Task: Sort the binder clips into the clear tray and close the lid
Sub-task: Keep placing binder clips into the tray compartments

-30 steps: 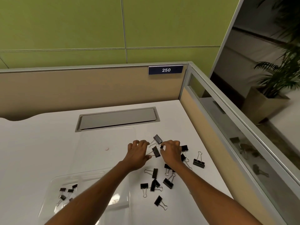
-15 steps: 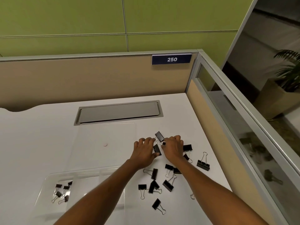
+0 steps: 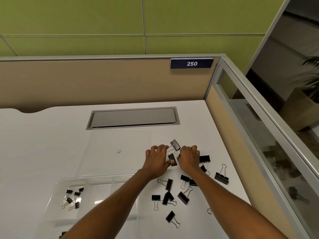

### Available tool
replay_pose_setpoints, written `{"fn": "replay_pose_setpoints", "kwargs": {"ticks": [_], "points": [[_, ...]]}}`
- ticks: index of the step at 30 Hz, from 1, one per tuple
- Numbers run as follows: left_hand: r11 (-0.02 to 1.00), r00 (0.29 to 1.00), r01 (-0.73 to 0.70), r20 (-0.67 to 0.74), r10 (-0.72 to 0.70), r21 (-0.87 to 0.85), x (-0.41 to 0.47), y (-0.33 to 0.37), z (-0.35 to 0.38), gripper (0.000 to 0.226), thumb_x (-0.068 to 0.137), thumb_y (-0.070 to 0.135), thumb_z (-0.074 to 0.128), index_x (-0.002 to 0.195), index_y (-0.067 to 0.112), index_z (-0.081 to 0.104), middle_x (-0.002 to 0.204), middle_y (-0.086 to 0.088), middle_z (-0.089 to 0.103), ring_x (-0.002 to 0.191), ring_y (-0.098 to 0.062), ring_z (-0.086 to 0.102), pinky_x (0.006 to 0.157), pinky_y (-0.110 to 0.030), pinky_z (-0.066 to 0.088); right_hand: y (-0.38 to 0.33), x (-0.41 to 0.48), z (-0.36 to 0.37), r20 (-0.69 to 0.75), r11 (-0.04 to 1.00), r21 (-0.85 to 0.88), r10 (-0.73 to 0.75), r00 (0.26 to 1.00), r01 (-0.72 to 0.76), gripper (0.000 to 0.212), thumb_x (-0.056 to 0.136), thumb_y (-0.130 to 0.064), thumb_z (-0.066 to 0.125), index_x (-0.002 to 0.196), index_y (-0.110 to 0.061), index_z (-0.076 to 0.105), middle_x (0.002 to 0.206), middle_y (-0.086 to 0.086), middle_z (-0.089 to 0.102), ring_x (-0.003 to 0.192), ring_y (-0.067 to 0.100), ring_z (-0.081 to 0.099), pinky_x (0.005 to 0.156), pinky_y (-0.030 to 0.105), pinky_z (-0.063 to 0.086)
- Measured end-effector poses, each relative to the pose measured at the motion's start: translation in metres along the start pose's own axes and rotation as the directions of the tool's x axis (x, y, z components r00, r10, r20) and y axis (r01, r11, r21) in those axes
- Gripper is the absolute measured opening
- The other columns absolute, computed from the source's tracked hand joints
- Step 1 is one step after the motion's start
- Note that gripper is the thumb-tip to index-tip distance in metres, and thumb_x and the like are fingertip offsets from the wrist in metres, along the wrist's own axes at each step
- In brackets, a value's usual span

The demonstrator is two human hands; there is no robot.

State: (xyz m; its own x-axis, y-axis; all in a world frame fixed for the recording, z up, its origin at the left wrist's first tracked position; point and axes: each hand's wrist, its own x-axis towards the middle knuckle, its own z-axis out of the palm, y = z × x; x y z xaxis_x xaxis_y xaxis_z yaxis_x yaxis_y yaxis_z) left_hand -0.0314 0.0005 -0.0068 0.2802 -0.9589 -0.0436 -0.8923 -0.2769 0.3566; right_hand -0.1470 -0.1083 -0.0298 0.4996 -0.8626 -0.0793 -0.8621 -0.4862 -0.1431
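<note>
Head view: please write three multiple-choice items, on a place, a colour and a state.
1. Where do the sorted clips lie? A. in the left compartment of the tray B. on the grey hatch C. on the floor
2. What colour are the loose clips' bodies? A. red B. black C. white
3. The clear lid is: A. shut on the tray B. flat on the desk, off the tray C. leaning on the partition
Answers: 1 A, they sit at its left end; 2 B, every body is black; 3 B, it lies beyond the open tray.
</note>
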Motion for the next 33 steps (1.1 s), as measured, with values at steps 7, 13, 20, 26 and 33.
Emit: {"fn": "replay_pose_setpoints", "kwargs": {"ticks": [7,13,20,26,33], "points": [[1.000,0.999,0.015,-0.043,-0.015,-0.004,-0.022,-0.012,-0.018,0.061,0.091,0.053,0.043,0.138,0.018,0.028,0.146,-0.002,0.033,0.131,-0.030,0.027,0.102,-0.045,0.024,0.003,-0.005,-0.010,0.069,0.941,0.288,0.167,0.983,-0.180,0.008,0.085,-0.016,0.065,0.093,-0.014,0.065,0.096,0.006,0.067,0.106,0.027,0.048,0.075,0.032,0.035],[0.999,0.997,0.040,-0.069,-0.039,0.016,-0.052,-0.035,-0.035,0.064,0.089,0.053,0.047,0.140,0.018,0.026,0.150,-0.004,0.029,0.136,-0.030,0.022,0.105,-0.046,0.022,-0.036,-0.023,-0.027,0.076,0.763,0.591,0.271,0.959,-0.262,0.017,0.076,-0.015,0.076,0.093,-0.013,0.073,0.099,0.007,0.070,0.099,0.028,0.061,0.080,0.037,0.053],[0.998,0.991,0.068,-0.113,-0.066,0.016,-0.104,-0.074,-0.057,0.065,0.088,0.052,0.049,0.138,0.016,0.029,0.146,-0.005,0.034,0.134,-0.025,0.029,0.104,-0.044,0.026,-0.106,-0.061,-0.031,0.092,0.677,0.710,0.187,0.978,-0.196,0.005,0.071,-0.016,0.079,0.074,-0.019,0.075,0.080,-0.002,0.072,0.095,0.023,0.062,0.078,0.038,0.055],[0.993,0.982,0.114,-0.156,-0.108,0.036,-0.167,-0.120,-0.079,0.056,0.089,0.042,0.049,0.136,0.015,0.033,0.142,-0.004,0.040,0.131,-0.024,0.033,0.100,-0.042,0.028,-0.171,-0.113,-0.026,0.112,0.660,0.737,0.092,0.989,-0.145,0.012,0.072,-0.017,0.079,0.083,-0.016,0.075,0.087,-0.002,0.074,0.093,0.021,0.064,0.084,0.038,0.054],[0.984,0.973,0.170,-0.167,-0.160,0.051,-0.240,-0.173,-0.096,0.054,0.089,0.047,0.044,0.134,0.016,0.035,0.139,-0.001,0.042,0.128,-0.024,0.037,0.098,-0.044,0.029,-0.239,-0.181,-0.018,0.110,0.695,0.719,-0.074,0.991,-0.028,0.012,0.071,-0.011,0.070,0.062,-0.019,0.072,0.068,-0.006,0.072,0.071,0.012,0.064,0.072,0.036,0.054]]}}
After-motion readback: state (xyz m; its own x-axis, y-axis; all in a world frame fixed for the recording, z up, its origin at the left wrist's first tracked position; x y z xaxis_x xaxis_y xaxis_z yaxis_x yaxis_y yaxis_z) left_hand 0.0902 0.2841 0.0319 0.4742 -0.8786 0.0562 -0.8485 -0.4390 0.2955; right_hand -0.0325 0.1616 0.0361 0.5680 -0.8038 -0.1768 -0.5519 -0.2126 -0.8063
